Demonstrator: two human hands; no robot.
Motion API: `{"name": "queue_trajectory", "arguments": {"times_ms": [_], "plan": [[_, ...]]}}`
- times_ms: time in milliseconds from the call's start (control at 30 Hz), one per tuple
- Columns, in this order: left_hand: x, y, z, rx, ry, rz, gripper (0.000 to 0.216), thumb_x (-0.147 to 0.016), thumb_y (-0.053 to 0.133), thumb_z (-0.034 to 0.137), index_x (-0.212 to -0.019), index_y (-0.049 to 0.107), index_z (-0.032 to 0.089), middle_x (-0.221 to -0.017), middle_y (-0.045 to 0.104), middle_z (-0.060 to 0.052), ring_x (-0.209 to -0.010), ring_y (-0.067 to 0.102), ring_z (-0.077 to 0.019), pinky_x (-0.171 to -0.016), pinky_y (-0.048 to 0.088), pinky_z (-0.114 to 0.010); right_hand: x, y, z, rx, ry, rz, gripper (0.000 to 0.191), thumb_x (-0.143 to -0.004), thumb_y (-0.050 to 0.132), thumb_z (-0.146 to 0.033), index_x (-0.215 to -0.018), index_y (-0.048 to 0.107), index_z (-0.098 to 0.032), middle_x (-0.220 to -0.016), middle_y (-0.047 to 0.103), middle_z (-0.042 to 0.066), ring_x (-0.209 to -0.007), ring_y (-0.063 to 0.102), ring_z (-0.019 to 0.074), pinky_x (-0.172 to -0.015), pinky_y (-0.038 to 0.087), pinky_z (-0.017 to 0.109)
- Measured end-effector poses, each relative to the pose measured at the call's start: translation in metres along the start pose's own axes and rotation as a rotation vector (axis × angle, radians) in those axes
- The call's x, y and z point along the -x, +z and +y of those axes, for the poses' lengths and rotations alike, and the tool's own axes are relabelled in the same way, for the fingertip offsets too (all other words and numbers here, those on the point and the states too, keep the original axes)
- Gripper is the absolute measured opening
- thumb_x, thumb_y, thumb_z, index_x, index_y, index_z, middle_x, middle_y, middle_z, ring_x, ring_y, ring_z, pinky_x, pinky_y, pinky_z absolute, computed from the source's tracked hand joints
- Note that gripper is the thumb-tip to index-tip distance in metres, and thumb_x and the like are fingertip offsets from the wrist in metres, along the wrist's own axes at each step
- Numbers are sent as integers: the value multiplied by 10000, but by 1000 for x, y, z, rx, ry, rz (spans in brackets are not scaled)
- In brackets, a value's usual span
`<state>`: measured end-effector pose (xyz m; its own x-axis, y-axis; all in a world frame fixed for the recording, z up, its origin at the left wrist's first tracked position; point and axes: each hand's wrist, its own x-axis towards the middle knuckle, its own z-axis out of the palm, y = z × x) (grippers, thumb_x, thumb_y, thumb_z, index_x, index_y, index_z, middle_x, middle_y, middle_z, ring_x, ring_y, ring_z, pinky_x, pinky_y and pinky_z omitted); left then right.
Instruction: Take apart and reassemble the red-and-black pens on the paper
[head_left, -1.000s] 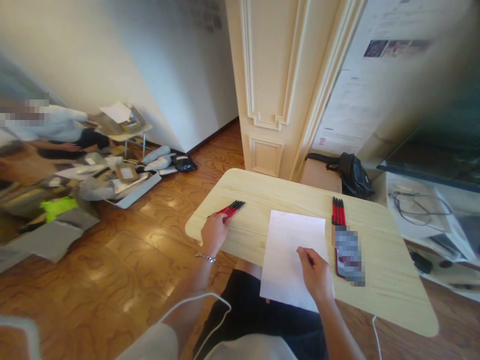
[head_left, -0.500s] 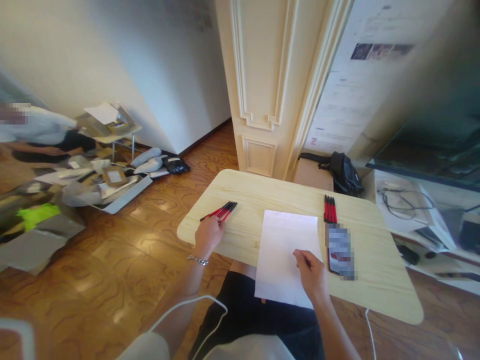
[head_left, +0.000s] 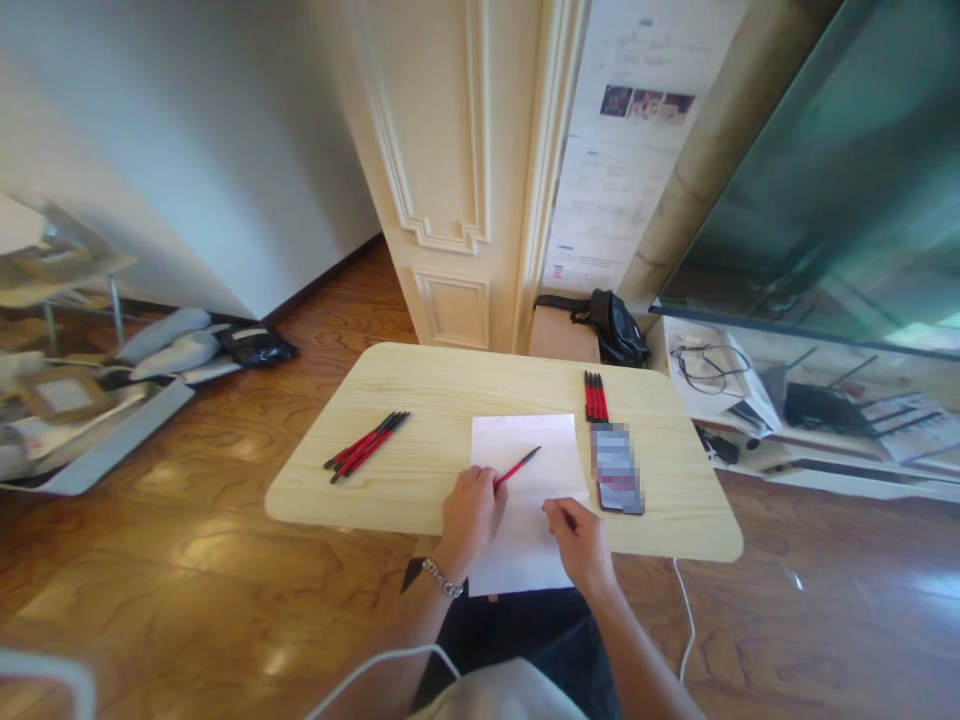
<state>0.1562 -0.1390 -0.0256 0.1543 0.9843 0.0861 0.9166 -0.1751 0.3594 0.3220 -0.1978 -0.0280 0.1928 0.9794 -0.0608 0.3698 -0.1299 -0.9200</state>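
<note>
A red pen with a black end [head_left: 519, 465] is held in my left hand [head_left: 471, 508], its black end pointing up and right over a white sheet of paper [head_left: 517, 555]. My right hand [head_left: 581, 540] rests at the sheet's right edge, fingers curled in and nothing visible in them. On the left of the table lies a loose bunch of red and black pens [head_left: 369, 446]. Several more red pens [head_left: 596, 398] lie side by side at the right, just above a phone [head_left: 621, 495] whose screen is blurred out.
The light wooden table [head_left: 442, 385] has rounded corners. Beyond it a black bag [head_left: 619, 330] sits on a box by the wall. A large dark screen [head_left: 825, 220] and a low shelf with cables [head_left: 709, 365] stand to the right; clutter covers the floor at left.
My left hand has moved right from the left bunch to the paper, now with a pen in it. The view has turned right; my right hand stays by the paper.
</note>
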Motion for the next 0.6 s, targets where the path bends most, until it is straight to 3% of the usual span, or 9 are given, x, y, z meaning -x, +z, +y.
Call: {"name": "queue_trajectory", "arguments": {"times_ms": [200,367,600], "plan": [[-1,-2,-2,44,-17,2,176,-877,497,330,-875,629,213,-862,613,-75,-855,559,-213,-692,415,-288,3,-9,-2,47,-6,-18,401,-878,445,-491,-732,637,-170,-591,510,-3,-578,468,145,-538,348,239],[11,-3,-17,198,-13,93,206,-859,525,361,-955,636,217,-878,632,-71,-872,582,-220,-773,446,-319,-1,-11,-5,166,-79,-48,366,-896,431,-444,-761,649,-183,-629,570,15,-596,500,154,-563,356,242],[34,-5,-44,370,-63,169,202,-850,522,372,-917,636,218,-852,655,-56,-815,619,-216,-716,475,-314,-37,5,-13,510,-82,-58,321,-890,452,-415,-791,672,-204,-792,684,73,-729,600,188,-660,380,267]]}}
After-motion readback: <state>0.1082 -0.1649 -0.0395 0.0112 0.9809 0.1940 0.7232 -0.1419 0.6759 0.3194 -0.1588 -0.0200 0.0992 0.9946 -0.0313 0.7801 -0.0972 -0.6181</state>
